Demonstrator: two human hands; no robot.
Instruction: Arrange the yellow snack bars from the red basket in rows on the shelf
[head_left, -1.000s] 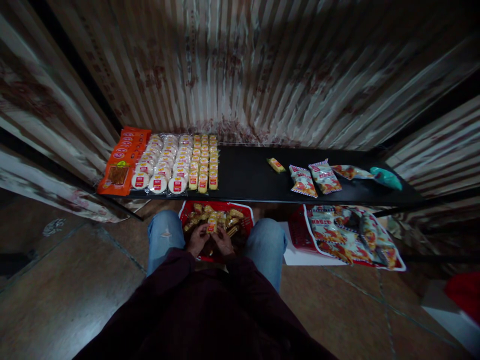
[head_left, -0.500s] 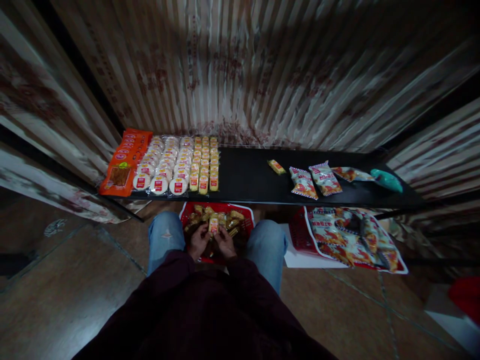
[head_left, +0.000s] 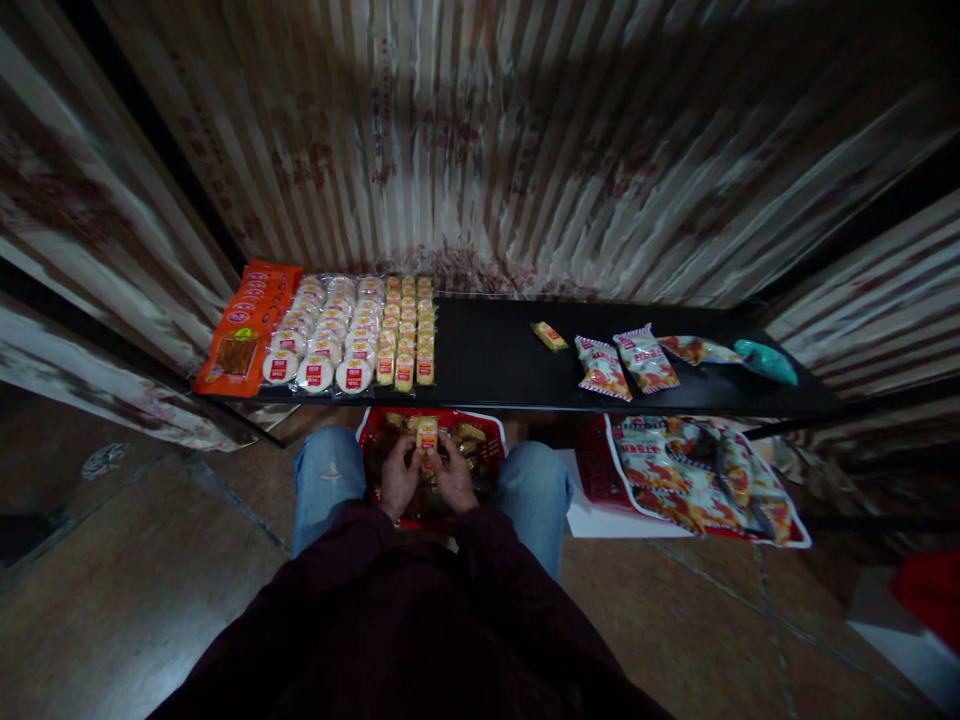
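Between my knees, my left hand point(head_left: 400, 476) and my right hand point(head_left: 454, 477) both grip one small yellow snack packet point(head_left: 427, 434) with a red-and-white label. Each hand has its fingers closed at the packet's lower end, and the packet points toward the shelf. Under them is a red basket point(head_left: 491, 424) with a white rim, holding several more packets point(head_left: 471, 433) of the same kind. On the black shelf point(head_left: 484, 350) ahead, similar yellow packets point(head_left: 405, 370) lie in rows beside rows of round white wrapped crackers point(head_left: 315, 373).
An orange snack bag point(head_left: 244, 330) lies at the shelf's left end. Toward the right are a single yellow packet point(head_left: 550, 336), two chip bags point(head_left: 603, 367), another bag point(head_left: 697, 350) and a teal item point(head_left: 766, 362). A second basket point(head_left: 598, 475) of chip bags stands on the floor, right.
Both hands have moved slightly forward and up with the yellow packet, toward the shelf edge. The whole view has shifted a little. Things on the shelf keep their places.
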